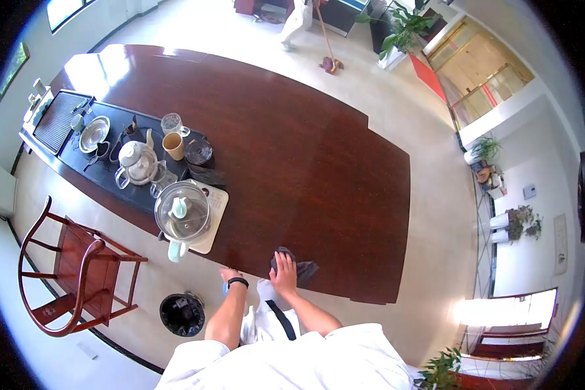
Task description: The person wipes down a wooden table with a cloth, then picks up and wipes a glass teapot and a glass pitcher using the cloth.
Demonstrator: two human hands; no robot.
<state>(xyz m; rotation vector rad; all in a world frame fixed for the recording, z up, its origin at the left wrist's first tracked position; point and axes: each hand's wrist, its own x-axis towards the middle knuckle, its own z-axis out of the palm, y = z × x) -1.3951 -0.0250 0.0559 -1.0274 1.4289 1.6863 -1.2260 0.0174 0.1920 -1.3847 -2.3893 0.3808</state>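
The right hand's fingers (285, 261) curl, slightly parted, over a dark cloth (305, 272), gripping its bunched part against the table (318, 195) near the edge, likely so it stays flat under the palm. The left hand (230, 273) is at that edge, perhaps for support; whether its fingers are open or closed, I cannot tell. Farther off, a glass pot (195, 214) sits on a white base (216, 224), handle towards the person, presumably for easy reach.
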